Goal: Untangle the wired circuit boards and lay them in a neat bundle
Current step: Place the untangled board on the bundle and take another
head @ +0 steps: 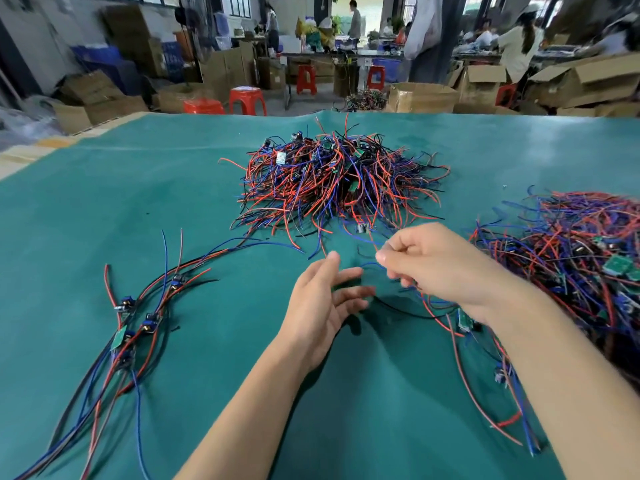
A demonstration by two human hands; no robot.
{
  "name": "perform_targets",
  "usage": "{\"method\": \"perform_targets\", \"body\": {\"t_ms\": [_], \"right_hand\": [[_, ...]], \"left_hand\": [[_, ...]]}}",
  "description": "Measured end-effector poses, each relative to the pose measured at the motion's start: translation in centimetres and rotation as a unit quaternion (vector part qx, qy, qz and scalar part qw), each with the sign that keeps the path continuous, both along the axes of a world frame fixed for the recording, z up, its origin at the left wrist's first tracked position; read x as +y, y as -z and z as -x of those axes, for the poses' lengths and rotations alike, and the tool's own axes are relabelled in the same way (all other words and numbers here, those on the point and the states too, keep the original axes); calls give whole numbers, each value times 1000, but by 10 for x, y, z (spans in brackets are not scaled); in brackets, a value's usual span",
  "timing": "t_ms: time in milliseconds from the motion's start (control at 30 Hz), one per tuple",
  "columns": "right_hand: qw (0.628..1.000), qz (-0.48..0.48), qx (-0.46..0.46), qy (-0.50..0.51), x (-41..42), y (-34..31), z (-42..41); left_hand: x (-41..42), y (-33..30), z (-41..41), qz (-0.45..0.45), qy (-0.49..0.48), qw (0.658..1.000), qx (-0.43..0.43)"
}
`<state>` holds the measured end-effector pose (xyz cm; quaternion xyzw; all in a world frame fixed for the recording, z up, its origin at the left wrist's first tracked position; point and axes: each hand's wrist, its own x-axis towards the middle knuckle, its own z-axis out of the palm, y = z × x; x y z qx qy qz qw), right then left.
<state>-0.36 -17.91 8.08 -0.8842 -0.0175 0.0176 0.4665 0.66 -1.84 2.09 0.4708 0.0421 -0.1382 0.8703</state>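
Two hands work over the green mat (pixel 173 188), w/ the central tangled pile (pixel 341 178) of red, blue & black wires as landmark. Left of the pile & nearer the camera lies a sorted bundle (pixel 135 327) of wired boards, leads roughly parallel. Just below the pile, left hand (pixel 322 303) hangs w/ fingers spread, gripping nothing. Right hand (pixel 436 268) beside it pinches a blue wire (pixel 367 264) btwn thumb & forefinger; a small board (pixel 465 320) dangles under its wrist. Right of the pile sits a second heap (pixel 585 258), blurred.
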Motion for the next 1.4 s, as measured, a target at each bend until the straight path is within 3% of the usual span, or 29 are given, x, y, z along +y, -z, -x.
{"method": "perform_targets", "body": {"t_ms": [233, 467, 567, 633, 700, 800, 1033, 1233, 1400], "right_hand": [[998, -3, -14, -64, 22, 32, 41], [976, -53, 105, -182, 11, 27, 47], [993, -101, 38, -51, 8, 31, 40], [983, -168, -8, 69, 4, 34, 33], [966, -230, -15, 116, 3, 37, 29], [968, -224, -20, 112, 8, 41, 29], [934, -335, 16, 120, 5, 33, 29], [845, -518, 35, 129, -12, 21, 26], [866, -493, 40, 72, -14, 24, 27]], "left_hand": [[0, 3, 4, -64, 45, 996, -42], [3, 4, 8, -88, 78, 989, -86], [2, 6, 8, -72, 80, 989, -104], [3, 7, 7, -56, 82, 989, -112], [3, 8, 7, -63, 90, 985, -132], [3, 11, 6, -103, 98, 976, -167], [-1, 14, 6, -165, 64, 967, -180], [-3, 16, 6, -210, 48, 962, -168], [-1, 11, 8, -203, 52, 962, -178]]}}
